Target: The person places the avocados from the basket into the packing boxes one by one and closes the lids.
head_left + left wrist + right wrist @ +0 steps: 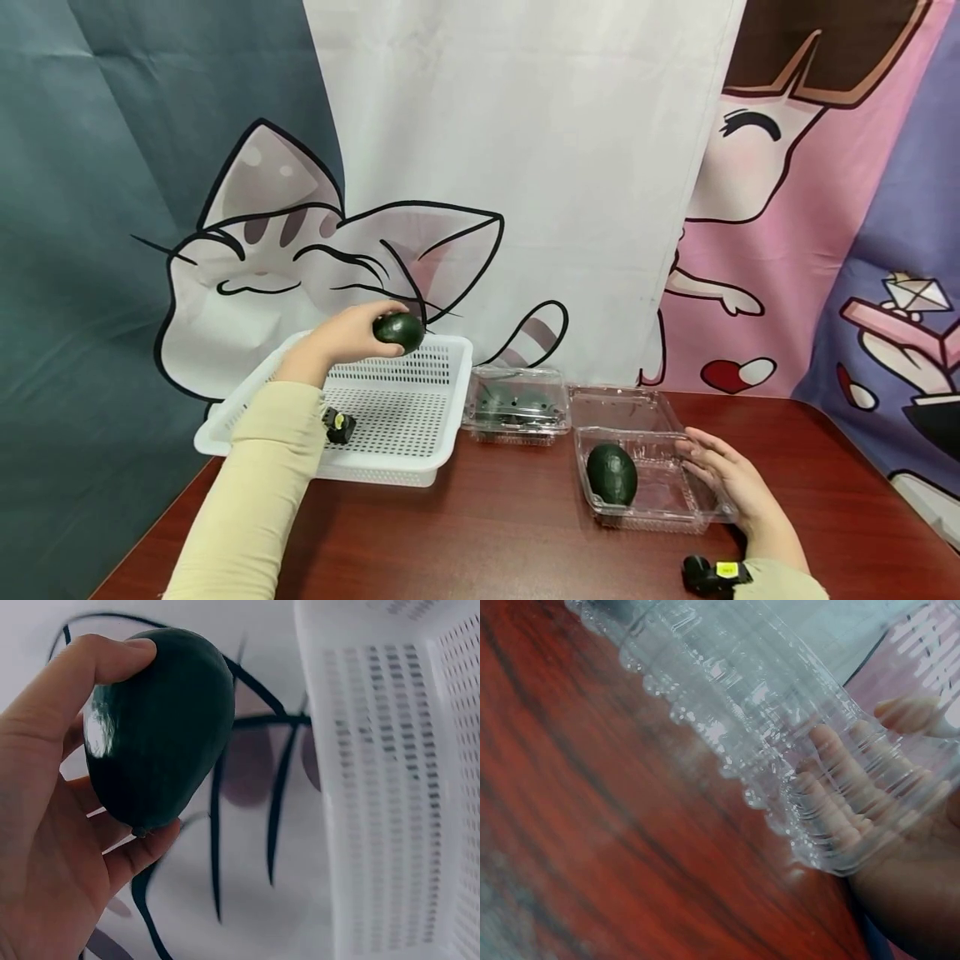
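Note:
My left hand grips a dark green avocado above the white perforated basket. The left wrist view shows the avocado with its stem end down, the thumb over its upper part and fingers behind and under it. To the right, an open clear plastic clamshell box stands on the table with one avocado in its left half. My right hand rests at the box's right side, its fingers extended against the wall. In the right wrist view those fingers show through the clear plastic.
A closed clear box with dark green things inside stands between the basket and the open box. The brown wooden table meets a printed cloth backdrop behind the containers. Small black devices sit at both wrists.

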`<state>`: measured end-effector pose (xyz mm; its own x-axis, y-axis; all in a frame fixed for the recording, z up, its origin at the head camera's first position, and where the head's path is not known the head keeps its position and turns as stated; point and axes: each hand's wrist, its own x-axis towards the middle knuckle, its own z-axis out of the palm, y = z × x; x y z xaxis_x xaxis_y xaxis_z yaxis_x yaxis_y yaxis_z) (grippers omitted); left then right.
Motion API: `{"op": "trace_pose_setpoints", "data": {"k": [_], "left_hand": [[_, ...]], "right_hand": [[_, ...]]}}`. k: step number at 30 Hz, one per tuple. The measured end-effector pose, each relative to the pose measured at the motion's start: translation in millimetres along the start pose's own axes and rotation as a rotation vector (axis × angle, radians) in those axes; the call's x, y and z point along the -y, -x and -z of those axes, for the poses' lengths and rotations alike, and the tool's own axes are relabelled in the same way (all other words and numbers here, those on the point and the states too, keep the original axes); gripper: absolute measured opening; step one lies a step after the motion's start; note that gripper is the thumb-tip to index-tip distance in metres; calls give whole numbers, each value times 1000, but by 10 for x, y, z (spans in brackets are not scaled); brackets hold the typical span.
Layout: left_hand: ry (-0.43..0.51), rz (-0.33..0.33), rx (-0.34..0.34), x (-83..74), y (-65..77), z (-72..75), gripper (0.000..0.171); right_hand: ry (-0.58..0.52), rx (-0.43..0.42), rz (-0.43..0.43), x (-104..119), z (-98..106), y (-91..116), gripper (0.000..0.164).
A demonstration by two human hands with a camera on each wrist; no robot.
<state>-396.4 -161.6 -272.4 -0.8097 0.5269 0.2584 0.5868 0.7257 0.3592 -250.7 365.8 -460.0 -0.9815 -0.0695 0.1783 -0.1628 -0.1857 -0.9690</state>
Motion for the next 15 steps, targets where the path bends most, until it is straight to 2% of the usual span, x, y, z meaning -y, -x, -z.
{"op": "trace_pose_setpoints", "data": {"k": [7, 15], "left_hand": [[-3, -107, 5, -253, -98, -48, 58], [0, -125, 36, -485, -190, -107, 60]], "right_hand": [[7, -11, 2, -3, -6, 3, 34], [21, -22, -5, -8, 2, 2, 33]]}}
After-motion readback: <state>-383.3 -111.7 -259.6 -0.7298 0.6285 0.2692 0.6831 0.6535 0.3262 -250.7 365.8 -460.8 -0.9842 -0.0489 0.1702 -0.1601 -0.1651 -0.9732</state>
